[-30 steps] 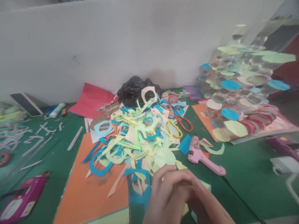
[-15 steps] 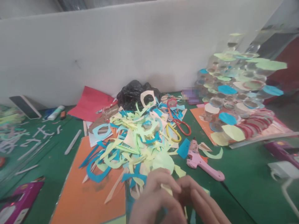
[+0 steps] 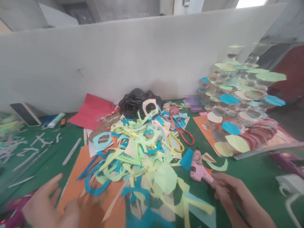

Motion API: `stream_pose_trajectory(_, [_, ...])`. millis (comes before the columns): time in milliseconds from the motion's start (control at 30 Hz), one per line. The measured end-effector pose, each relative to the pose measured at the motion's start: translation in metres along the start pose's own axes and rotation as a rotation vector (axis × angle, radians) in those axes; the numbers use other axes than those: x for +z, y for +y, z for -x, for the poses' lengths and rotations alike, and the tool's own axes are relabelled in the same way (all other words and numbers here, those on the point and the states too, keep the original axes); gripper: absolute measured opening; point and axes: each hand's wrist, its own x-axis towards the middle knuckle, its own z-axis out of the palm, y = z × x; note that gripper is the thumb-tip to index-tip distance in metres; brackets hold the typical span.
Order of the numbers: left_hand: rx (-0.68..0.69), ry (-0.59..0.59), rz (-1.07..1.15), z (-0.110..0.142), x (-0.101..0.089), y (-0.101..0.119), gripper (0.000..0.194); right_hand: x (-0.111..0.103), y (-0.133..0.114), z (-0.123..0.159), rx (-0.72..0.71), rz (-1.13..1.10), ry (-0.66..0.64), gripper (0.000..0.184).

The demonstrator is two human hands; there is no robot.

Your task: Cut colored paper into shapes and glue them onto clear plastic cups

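My right hand (image 3: 235, 193) has its fingers closed round the handle end of a pink hot glue gun (image 3: 200, 172), which lies on the table with its nozzle pointing away from me. Over the left edge of the orange sheet (image 3: 78, 177), my left hand (image 3: 51, 204) is spread with nothing in it, slightly blurred. A heap of cut paper scraps (image 3: 137, 136), in pale green, yellow, blue and cream, spreads between the hands. On its near right side rests a pale green rounded paper piece (image 3: 166, 178). Scissors (image 3: 181, 137) with red and yellow handles lie just behind the glue gun.
At the right stands a stack of clear cups (image 3: 237, 98) with coloured paper pieces. A black plastic bag (image 3: 136, 101) and red paper (image 3: 91, 110) lie near the white partition (image 3: 118, 57). Left are a phone (image 3: 25, 114), a glue tube (image 3: 56, 120) and a purple device (image 3: 15, 205).
My hands, close together at the front before, have parted. The left moved left and opened; the right moved right and took hold of the glue gun's handle. The view tilted up slightly.
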Motion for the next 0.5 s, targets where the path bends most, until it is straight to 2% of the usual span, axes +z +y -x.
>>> stream_pose_trajectory(67, [0.059, -0.059, -0.052, 0.002, 0.005, 0.001, 0.041, 0.002, -0.002, -0.004, -0.064, 0.060, 0.028, 0.017])
stream_pose_trajectory(133, [0.118, -0.174, -0.010, 0.007, 0.012, 0.008, 0.034, 0.006, -0.006, -0.008, -0.138, 0.119, 0.018, 0.015])
stream_pose_trajectory(200, [0.159, -0.229, 0.035, 0.012, 0.022, 0.018, 0.034, 0.013, -0.011, -0.010, -0.236, 0.163, 0.008, 0.018])
stream_pose_trajectory(333, [0.165, -0.212, 0.054, 0.013, 0.032, 0.038, 0.033, 0.028, -0.020, -0.014, -0.496, 0.240, 0.019, 0.032])
stream_pose_trajectory(500, [0.131, -0.223, 0.099, -0.004, 0.025, 0.060, 0.028, 0.048, -0.027, -0.016, -0.727, 0.390, -0.118, 0.043])
